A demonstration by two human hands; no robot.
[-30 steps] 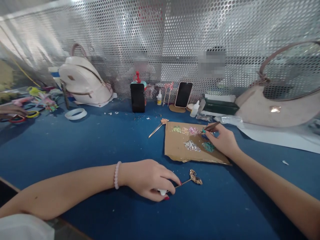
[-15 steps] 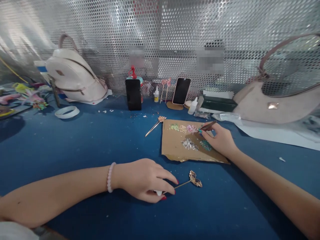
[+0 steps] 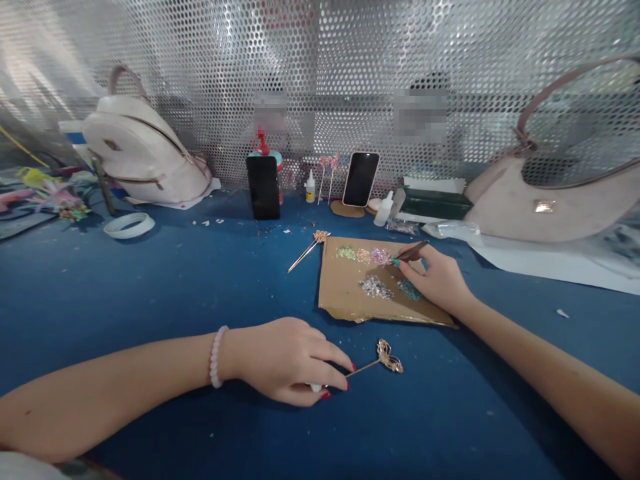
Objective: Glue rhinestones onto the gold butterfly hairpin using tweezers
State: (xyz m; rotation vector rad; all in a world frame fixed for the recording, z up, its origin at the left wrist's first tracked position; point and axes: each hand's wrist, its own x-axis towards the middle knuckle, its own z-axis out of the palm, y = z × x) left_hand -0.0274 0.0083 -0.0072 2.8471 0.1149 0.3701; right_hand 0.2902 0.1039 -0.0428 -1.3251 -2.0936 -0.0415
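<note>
My left hand (image 3: pixel 287 363) rests low over the blue table, its fingers closed round the stem of a gold hairpin (image 3: pixel 390 357). The butterfly-shaped head of the hairpin points right, clear of the fingers. A small white thing (image 3: pixel 315 387) shows beneath that palm; the rest of it is hidden. My right hand (image 3: pixel 440 277) grips dark tweezers (image 3: pixel 413 251) over a piece of cardboard (image 3: pixel 340 293). The tips of the tweezers are at the pink rhinestones (image 3: pixel 381 257). Green, peach, silver (image 3: pixel 376 287) and teal rhinestones (image 3: pixel 410 289) lie in separate heaps on the same cardboard.
Left of the cardboard lies another gold hairpin (image 3: pixel 306 252). Two phones, one dark (image 3: pixel 264 188) and one pale-edged (image 3: pixel 361 179), stand at the back with small glue bottles (image 3: pixel 385 209). A white backpack (image 3: pixel 145 153), a tape roll (image 3: pixel 129 226) and a handbag (image 3: pixel 530 200) flank them.
The whole view has shifted slightly. Both hands keep nearly the same positions and holds, with the tweezers still at the pink heap.
</note>
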